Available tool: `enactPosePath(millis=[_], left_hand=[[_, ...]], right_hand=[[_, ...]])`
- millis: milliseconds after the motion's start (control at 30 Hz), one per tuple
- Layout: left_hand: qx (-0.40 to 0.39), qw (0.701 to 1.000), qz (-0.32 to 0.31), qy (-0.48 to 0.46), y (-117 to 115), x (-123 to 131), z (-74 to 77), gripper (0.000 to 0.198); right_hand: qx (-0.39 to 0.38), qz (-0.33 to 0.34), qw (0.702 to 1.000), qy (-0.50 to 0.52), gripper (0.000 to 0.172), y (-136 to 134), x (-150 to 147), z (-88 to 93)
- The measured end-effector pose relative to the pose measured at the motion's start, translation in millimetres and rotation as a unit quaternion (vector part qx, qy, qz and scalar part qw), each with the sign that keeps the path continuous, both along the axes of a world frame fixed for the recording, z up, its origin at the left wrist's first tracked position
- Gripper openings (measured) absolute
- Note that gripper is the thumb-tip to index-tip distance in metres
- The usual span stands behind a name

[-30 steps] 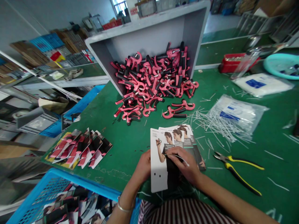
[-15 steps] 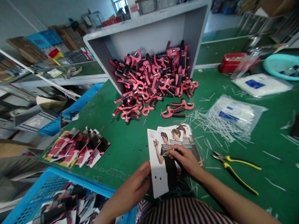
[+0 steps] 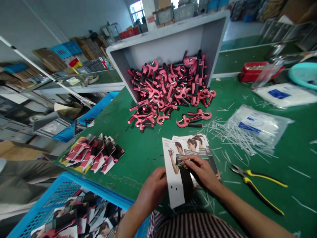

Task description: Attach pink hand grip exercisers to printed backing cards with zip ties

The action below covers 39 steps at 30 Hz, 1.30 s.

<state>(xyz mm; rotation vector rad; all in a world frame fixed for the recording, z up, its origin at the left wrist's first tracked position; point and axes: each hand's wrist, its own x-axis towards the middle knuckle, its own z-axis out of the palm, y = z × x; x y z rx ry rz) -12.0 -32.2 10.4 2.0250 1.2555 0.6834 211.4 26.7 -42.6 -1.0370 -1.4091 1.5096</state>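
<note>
Card: held tilted at near side of table
Left hand: gripping left edge, fingers partly hidden
Right hand: fingers narrow, pinching white tie
Tie step: apparently working into card
Next move: likely calls for steady card, fine pinch

One head-worn camera faces forward and down over the table. The left hand and right hand sit close below it; the bin stands farther off.
</note>
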Motion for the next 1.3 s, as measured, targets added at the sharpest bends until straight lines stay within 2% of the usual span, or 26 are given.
enactPosePath(millis=[100,233,333,533,667,833,900,967,1033,1100,1200,1300], left_hand=[[0.025,0.999,-0.018,-0.042,8,7,-18.7,0.031],[0.036,0.999,0.028,0.03,23,22,-33.9,0.027],[0.04,0.998,0.03,0.031,28,29,-32.9,0.029],[0.091,0.995,0.024,-0.014,25,23,-19.4,0.024],[0.104,0.995,0.009,-0.007,32,20,-22.9,0.019],[0.041,0.999,0.019,-0.016,34,18,-30.5,0.016],[0.015,0.998,0.049,-0.04,31,15,-32.0,0.018],[-0.019,0.992,0.108,-0.066,27,14,-33.5,0.02],[-0.067,0.972,0.204,-0.1,23,12,-33.9,0.026],[-0.112,0.945,0.262,-0.159,21,12,-31.4,0.038],[-0.167,0.917,0.247,-0.265,19,11,-21.4,0.039],[-0.226,0.889,0.252,-0.309,19,10,-12.8,0.044]], right_hand=[[0.057,0.001,0.998,-0.041,0.02,-1,-1,4.0],[0.178,0.028,0.978,-0.109,0.018,2,-6,12.1],[0.207,0.027,0.969,-0.129,0.018,6,-10,15.0],[0.212,0.032,0.968,-0.134,0.017,7,-12,13.5],[0.228,0.039,0.962,-0.143,0.015,4,-14,14.1],[0.214,0.04,0.964,-0.15,0.015,3,-13,16.7],[0.208,0.041,0.966,-0.148,0.017,3,-11,17.6],[0.215,0.057,0.965,-0.139,0.021,4,-11,18.7],[0.234,0.091,0.959,-0.135,0.026,4,-12,19.9],[0.251,0.115,0.95,-0.149,0.024,4,-14,21.2],[0.259,0.107,0.943,-0.18,0.014,3,-17,22.1],[0.229,0.071,0.952,-0.188,0.013,4,-18,22.1]])
